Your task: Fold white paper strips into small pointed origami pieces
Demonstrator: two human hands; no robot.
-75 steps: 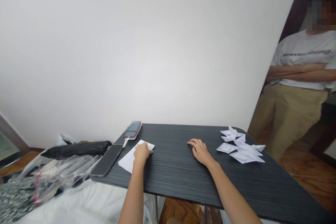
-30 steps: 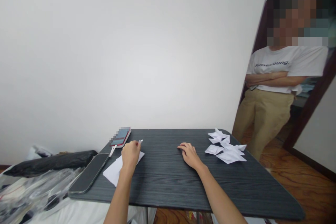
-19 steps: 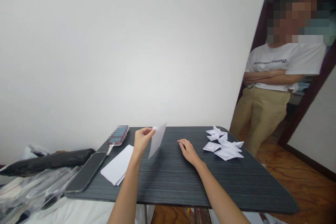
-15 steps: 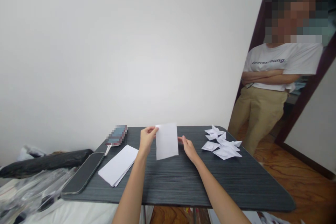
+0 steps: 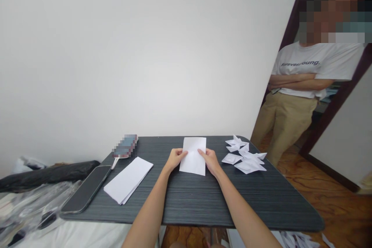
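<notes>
A white sheet of paper (image 5: pixel 193 162) is held up over the middle of the dark table (image 5: pixel 192 205). My left hand (image 5: pixel 175 159) grips its left edge, thumb on the near face. On the opposite edge, my right hand (image 5: pixel 211 159) pinches the sheet the same way. The fingers behind the paper are hidden. To the left lies a stack of white paper (image 5: pixel 128 182). Several folded paper boats (image 5: pixel 250 162) sit in a cluster on the right side of the table.
A black phone (image 5: pixel 87 190) rests at the table's left edge, and a blurred-out device (image 5: pixel 125 146) with a white cable lies behind it. Plastic-wrapped items (image 5: pixel 35 201) are left of the table. A person (image 5: pixel 296 81) with folded arms stands at the right by a doorway.
My right hand, open beside the sheet before, has closed on its right edge. The paper has shifted right, and my left hand has moved right and lower along its left edge.
</notes>
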